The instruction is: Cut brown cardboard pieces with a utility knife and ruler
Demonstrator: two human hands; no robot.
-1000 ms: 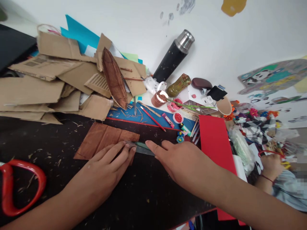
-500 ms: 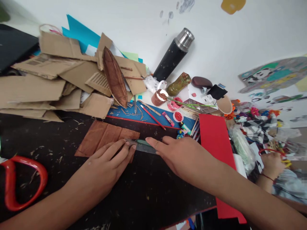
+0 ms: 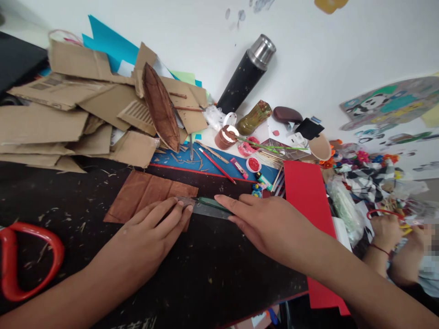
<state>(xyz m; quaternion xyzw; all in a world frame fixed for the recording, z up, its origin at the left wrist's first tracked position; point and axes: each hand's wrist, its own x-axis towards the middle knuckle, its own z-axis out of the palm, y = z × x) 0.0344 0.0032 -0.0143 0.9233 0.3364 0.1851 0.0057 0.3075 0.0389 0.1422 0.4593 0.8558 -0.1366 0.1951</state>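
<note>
A brown-painted cardboard piece [image 3: 137, 192], with crease lines across it, lies flat on the dark tabletop. Across its right end runs a clear ruler [image 3: 209, 211] that extends toward my right hand. The fingers of my left hand [image 3: 154, 233] rest stretched out on the ruler's left end and the cardboard, pressing both down. In my closed right hand [image 3: 264, 219] is a green-handled craft knife [image 3: 207, 201], with the index finger laid along it. Its tip lies beside my left fingertips, close to the ruler's upper edge. My palm hides the knife's rear end.
Large red-handled scissors [image 3: 51, 242] lie at left. Behind are stacked cardboard [image 3: 44, 121], a brown boat-shaped piece [image 3: 161, 107], a blue mat [image 3: 212, 160], a paint jar [image 3: 226, 137] and a black flask [image 3: 243, 75]. Right stands a red board [image 3: 303, 196]; beyond it another person's hand [image 3: 386, 230] holds scissors.
My right hand and the knife have shifted slightly rightward along the ruler. My left hand stays on the ruler. The view has moved a little, and more of the other person's hands shows.
</note>
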